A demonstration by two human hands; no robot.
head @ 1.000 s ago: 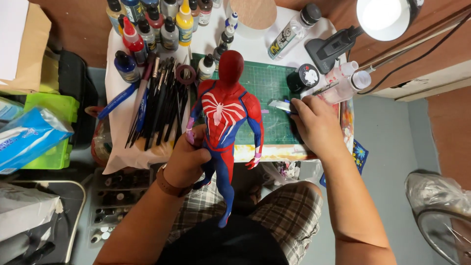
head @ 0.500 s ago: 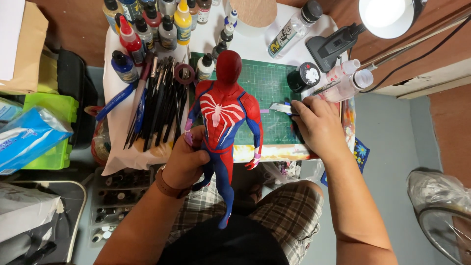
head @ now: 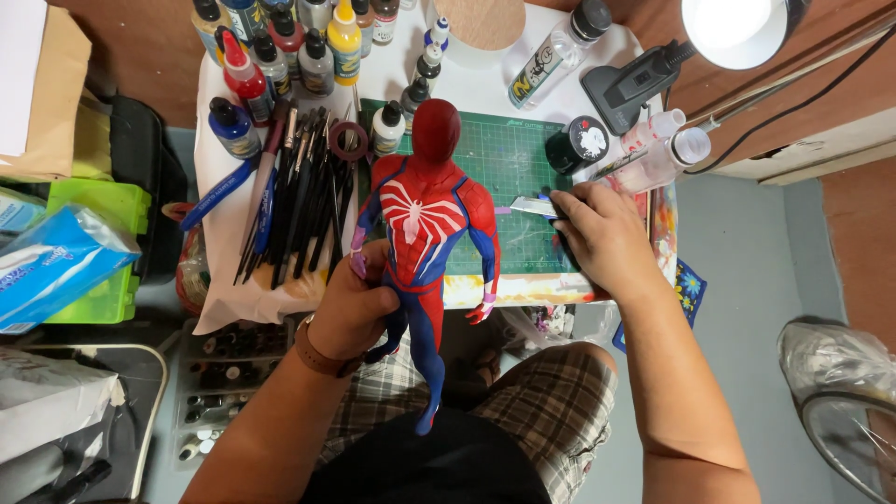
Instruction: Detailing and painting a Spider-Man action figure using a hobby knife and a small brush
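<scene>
Red-and-blue action figure [head: 427, 219]: held upright over the near edge of the small work table [head: 551, 285], head above the green cutting mat [head: 509, 177], legs hanging past the edge over the person's plaid shorts [head: 523, 411]. Left hand [head: 359, 303] closed around its waist and hip, thumb across the front.

Right hand [head: 602, 238]: at the mat's right edge, fingers curled over a craft knife [head: 534, 208] whose grey blade end pokes out toward the figure. A second ago this hand sat a little lower and flatter on the table; now it is bunched tighter on the knife (lifted or only pressed down, cannot tell). The figure has barely shifted. Reads as the tool being taken in hand while the figure is kept steady.

Outward: brushes and tools [head: 299, 191] fanned on white cloth along the table's left side; paint bottles [head: 280, 47] crowding the far-left corner; black round jar [head: 579, 142] and clear squeeze bottles [head: 667, 154] near the far-right corner; lit desk lamp [head: 737, 23] above that corner. Off the table, left: green box [head: 93, 243], blue wipes pack [head: 51, 266].
</scene>
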